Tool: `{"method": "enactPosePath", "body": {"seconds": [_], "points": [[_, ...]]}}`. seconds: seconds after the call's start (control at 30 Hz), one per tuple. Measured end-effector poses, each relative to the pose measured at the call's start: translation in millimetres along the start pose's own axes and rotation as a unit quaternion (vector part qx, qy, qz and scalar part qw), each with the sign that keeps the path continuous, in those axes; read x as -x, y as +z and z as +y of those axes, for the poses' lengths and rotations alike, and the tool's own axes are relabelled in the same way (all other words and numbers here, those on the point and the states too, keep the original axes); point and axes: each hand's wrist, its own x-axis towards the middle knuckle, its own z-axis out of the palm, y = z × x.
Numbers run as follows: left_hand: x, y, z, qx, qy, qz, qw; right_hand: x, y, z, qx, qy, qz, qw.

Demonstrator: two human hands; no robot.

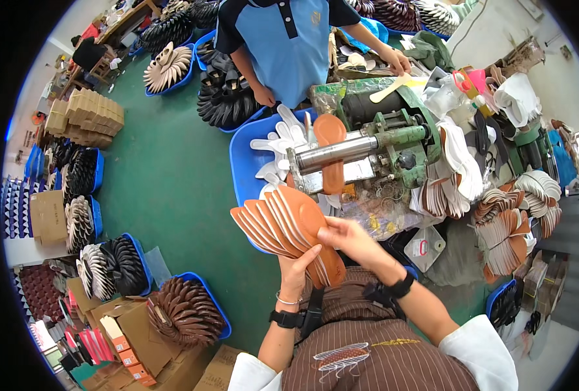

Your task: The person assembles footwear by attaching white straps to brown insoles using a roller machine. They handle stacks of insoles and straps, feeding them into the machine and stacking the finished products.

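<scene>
A fanned stack of tan-and-white shoe insoles (270, 225) is held up in front of my apron. My left hand (294, 274) grips its narrow end from below, thumb across the front. My right hand (349, 240) pinches the right edge of the front insole, its fingertips partly behind it. Just beyond stands a green roller machine (394, 146) with a steel roller (338, 153). Another tan insole (331, 127) lies through the machine, crossing the roller. A blue tub (244, 163) with loose white insoles (280, 143) sits at the machine's left.
Across the machine, a person in a blue shirt (283, 49) has one hand (397, 60) at a pale yellow insole (390, 88). Stacked insoles (501, 241) pile up at the right. Blue tubs of dark insoles (185, 313) and cardboard boxes (133, 332) stand on the green floor at left.
</scene>
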Motion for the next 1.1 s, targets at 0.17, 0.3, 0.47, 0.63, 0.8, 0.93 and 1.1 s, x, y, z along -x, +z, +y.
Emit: {"method": "enactPosePath", "body": {"seconds": [0.17,0.3,0.47,0.63,0.8,0.93,1.1], "points": [[-4.8,14.7,-4.7,-0.053,0.101,0.06,0.992,7.3,10.9,13.7,-0.029,-0.128,0.101,0.986],[-5.5,17.4,-3.1,0.007,0.061,0.059,0.996,14.1,15.5,17.8,-0.044,-0.206,0.193,0.958],[-6.9,-13.5,1.9,0.131,0.012,0.025,0.991,21.9,-18.7,39.4,-0.005,-0.23,0.255,0.939],[-7.8,-28.3,12.3,0.215,-0.016,-0.019,0.976,-4.9,-59.5,58.8,0.041,-0.2,0.262,0.943],[-3.1,-23.4,8.0,0.255,-0.038,-0.012,0.966,-33.4,-44.1,10.7,-0.081,-0.275,0.16,0.944],[3.7,-33.8,-12.5,0.222,-0.03,0.011,0.974,5.2,-32.5,8.2,-0.049,-0.208,0.183,0.96],[6.8,-26.3,-10.2,0.204,-0.043,-0.03,0.978,6.3,-52.5,39.8,-0.05,-0.133,0.199,0.97]]}}
